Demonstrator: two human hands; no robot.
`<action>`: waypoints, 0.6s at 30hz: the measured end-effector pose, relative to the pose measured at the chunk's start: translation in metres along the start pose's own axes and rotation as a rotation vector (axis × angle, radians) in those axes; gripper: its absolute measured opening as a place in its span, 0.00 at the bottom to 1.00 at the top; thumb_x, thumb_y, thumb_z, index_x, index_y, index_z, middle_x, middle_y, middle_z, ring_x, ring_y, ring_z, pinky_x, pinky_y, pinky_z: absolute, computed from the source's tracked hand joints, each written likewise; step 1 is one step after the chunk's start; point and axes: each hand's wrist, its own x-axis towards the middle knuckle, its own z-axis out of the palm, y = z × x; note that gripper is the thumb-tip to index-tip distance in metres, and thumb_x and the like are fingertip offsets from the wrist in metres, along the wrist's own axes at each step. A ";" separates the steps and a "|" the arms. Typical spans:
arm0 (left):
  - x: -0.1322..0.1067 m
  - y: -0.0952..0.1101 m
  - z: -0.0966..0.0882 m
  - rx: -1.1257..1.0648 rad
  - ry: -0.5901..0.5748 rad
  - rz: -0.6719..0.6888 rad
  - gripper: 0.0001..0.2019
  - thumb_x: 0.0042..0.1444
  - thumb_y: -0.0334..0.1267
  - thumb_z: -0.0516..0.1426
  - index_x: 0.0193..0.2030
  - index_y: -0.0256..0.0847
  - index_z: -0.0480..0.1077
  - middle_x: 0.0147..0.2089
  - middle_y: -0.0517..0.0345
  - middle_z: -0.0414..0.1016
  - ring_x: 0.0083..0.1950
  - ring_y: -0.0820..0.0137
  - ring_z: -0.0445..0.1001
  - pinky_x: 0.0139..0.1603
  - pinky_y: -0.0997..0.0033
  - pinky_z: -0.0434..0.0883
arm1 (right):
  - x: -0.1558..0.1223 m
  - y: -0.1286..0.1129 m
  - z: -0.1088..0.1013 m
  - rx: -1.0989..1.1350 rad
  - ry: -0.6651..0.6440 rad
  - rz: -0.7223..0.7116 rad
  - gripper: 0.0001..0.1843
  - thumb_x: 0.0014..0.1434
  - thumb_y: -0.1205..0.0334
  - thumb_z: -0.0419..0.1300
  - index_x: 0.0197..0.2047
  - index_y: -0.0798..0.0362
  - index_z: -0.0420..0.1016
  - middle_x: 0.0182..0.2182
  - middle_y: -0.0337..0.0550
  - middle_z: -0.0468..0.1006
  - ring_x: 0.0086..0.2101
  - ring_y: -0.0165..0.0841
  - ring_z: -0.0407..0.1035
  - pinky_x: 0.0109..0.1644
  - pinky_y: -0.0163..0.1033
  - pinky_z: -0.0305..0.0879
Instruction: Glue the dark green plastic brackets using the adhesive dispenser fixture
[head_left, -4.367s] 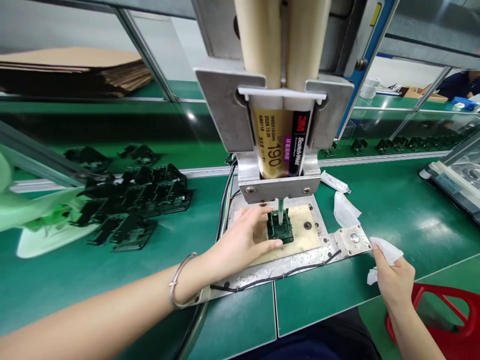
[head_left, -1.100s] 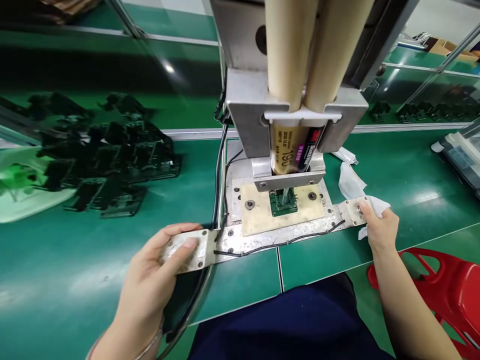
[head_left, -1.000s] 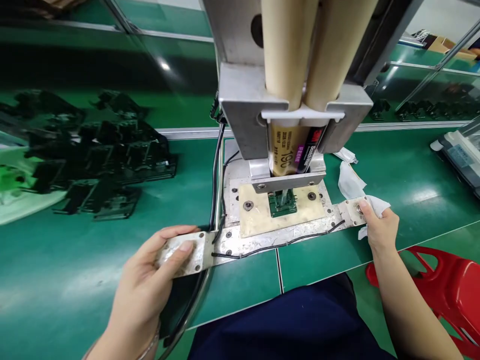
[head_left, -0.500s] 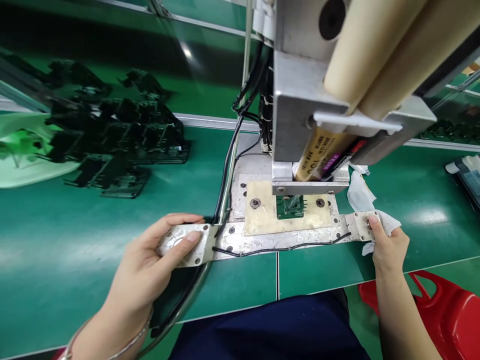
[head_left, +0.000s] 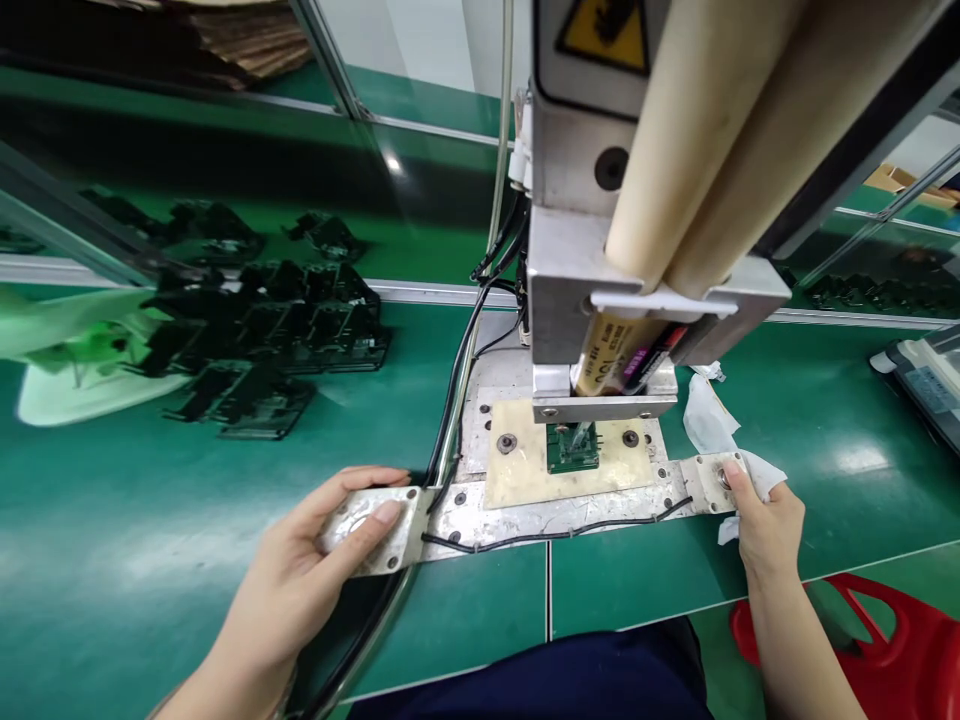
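Note:
My left hand (head_left: 307, 555) grips the metal button block (head_left: 405, 530) at the left end of a flat metal bar (head_left: 517, 515), thumb on top, the other fingers mostly hidden. At the bar's right end, my right hand (head_left: 772, 525) is closed round a similar button block (head_left: 705, 482); its thumb presses on the round button. Between them, a small green circuit board (head_left: 574, 458) sits in a cream fixture plate (head_left: 517, 480). Directly above it stands the dispensing head (head_left: 570, 285) with two cartridges (head_left: 611, 350). A clear nozzle tip reaches down over the board.
Several dark board assemblies (head_left: 262, 330) stand at the left near a pale green tray (head_left: 82, 395). White tissue (head_left: 709, 415) lies beside the right block. Black cables (head_left: 450, 400) run past the left block. A red stool (head_left: 892, 640) is below the right table edge.
The camera view has tilted up, so the bench and machine appear lower in the picture. Both hands keep their hold on the blocks, and the board stays in the fixture.

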 end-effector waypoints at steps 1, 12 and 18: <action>0.000 0.001 -0.003 0.056 -0.006 0.025 0.17 0.60 0.57 0.61 0.46 0.49 0.75 0.53 0.57 0.77 0.53 0.52 0.75 0.54 0.60 0.68 | 0.000 -0.001 0.000 -0.005 0.001 0.002 0.36 0.37 0.34 0.75 0.37 0.58 0.86 0.35 0.53 0.86 0.40 0.53 0.80 0.39 0.48 0.74; 0.037 0.088 0.041 0.272 -0.377 0.334 0.45 0.41 0.67 0.69 0.63 0.49 0.64 0.68 0.45 0.70 0.65 0.38 0.72 0.61 0.37 0.75 | 0.000 0.001 0.000 -0.003 -0.027 -0.024 0.36 0.41 0.34 0.75 0.42 0.57 0.87 0.37 0.52 0.87 0.42 0.53 0.80 0.44 0.49 0.75; 0.061 0.091 0.077 0.013 -0.593 0.294 0.36 0.46 0.55 0.70 0.57 0.39 0.69 0.63 0.38 0.74 0.65 0.46 0.73 0.69 0.38 0.69 | -0.001 0.000 0.000 0.029 -0.031 -0.058 0.36 0.42 0.34 0.75 0.43 0.57 0.87 0.38 0.52 0.86 0.42 0.52 0.80 0.45 0.49 0.75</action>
